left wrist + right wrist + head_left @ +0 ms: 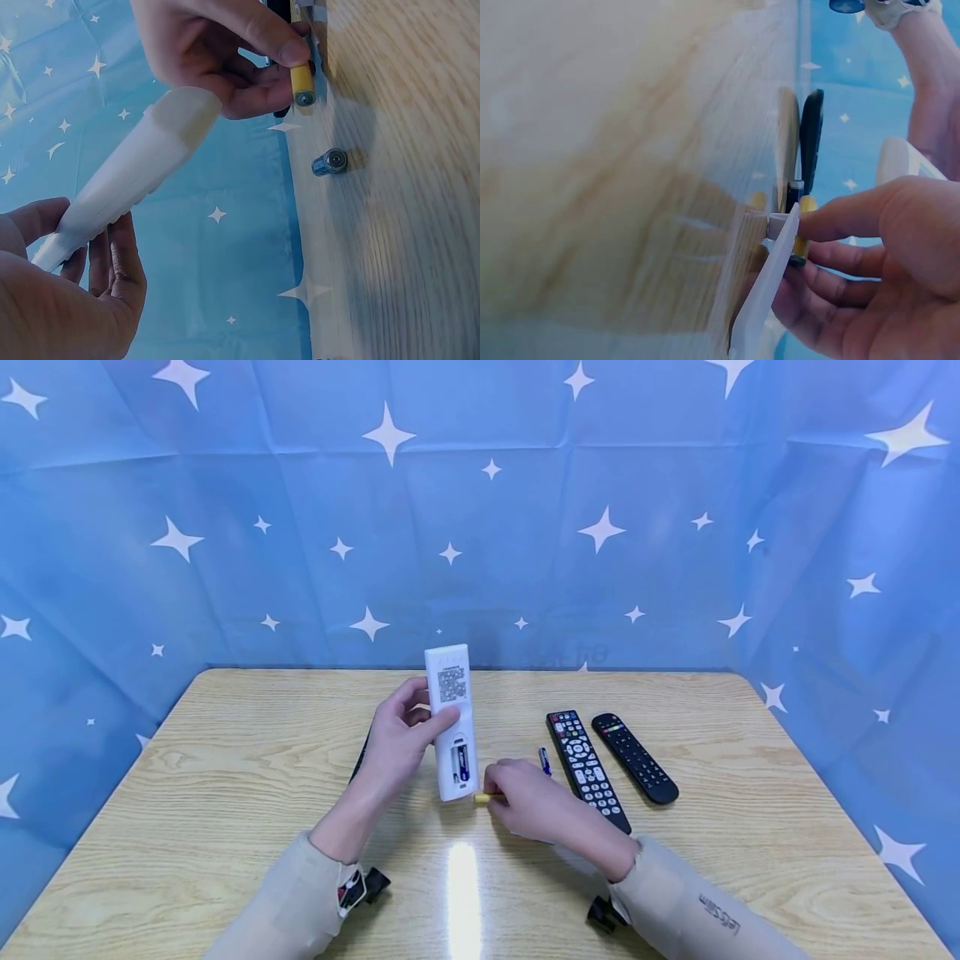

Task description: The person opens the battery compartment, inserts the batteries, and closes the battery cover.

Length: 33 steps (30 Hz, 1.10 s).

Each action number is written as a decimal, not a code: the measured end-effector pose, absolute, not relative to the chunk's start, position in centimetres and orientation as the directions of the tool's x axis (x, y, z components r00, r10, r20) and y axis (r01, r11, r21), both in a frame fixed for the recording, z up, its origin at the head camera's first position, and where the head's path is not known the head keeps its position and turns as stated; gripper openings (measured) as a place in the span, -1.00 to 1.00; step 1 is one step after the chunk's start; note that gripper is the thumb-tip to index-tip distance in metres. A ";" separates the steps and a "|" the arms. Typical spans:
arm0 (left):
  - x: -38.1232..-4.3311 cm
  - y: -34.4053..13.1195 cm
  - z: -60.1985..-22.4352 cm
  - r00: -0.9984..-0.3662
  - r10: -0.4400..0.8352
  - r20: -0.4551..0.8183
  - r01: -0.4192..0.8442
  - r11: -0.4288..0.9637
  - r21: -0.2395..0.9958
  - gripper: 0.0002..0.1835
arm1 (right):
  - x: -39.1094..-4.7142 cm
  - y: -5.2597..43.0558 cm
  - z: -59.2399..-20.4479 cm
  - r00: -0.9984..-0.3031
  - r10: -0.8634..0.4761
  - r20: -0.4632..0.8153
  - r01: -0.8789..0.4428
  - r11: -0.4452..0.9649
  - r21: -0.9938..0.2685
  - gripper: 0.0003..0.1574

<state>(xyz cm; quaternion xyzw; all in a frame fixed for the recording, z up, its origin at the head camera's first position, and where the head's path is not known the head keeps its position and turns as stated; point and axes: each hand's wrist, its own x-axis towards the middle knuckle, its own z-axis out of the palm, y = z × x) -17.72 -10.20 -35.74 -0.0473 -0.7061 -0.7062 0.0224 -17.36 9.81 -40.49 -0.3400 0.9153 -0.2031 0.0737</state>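
The left hand (396, 731) grips a white remote control (463, 727) above the table (262, 802), thumb across its back, where the uncovered battery compartment (455, 767) has one blue battery (463, 763) inside. The right hand (531, 797), fingers curled, pinches a yellow battery (482, 798) just beside the remote's lower end. Near that hand lie a loose blue battery (544, 762) and a black remote with white buttons (588, 772).
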 end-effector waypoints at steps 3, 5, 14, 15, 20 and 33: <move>-17.7 -10.2 -35.8 -0.994 0.037 0.100 0.100 -0.002 0.995 -0.60 | -17.3 10.0 -40.5 -0.744 -0.668 0.031 -0.611 0.661 -0.436 -0.94; -17.7 -10.2 -35.8 -0.994 0.037 0.099 0.099 -0.005 0.995 -0.60 | -17.2 10.2 -40.5 -0.736 -0.675 0.050 -0.625 0.649 -0.434 -0.93; -17.8 -10.2 -35.9 -0.996 0.032 0.089 0.088 -0.006 0.996 -0.61 | -17.2 10.8 -40.2 -0.739 -0.670 0.074 -0.621 0.634 -0.461 -0.89; -17.8 -10.2 -35.9 -0.996 0.031 0.088 0.088 -0.005 0.996 -0.61 | -17.2 10.9 -40.2 -0.737 -0.671 0.082 -0.624 0.628 -0.466 -0.89; -17.8 -10.2 -35.9 -0.995 0.032 0.089 0.089 -0.003 0.996 -0.61 | -17.3 11.2 -40.1 -0.754 -0.651 0.083 -0.598 0.629 -0.497 -0.91; -17.8 -10.2 -35.9 -0.996 0.037 0.080 0.080 -0.010 0.997 -0.60 | -17.4 11.2 -40.0 -0.778 -0.613 0.137 -0.573 0.604 -0.555 -0.77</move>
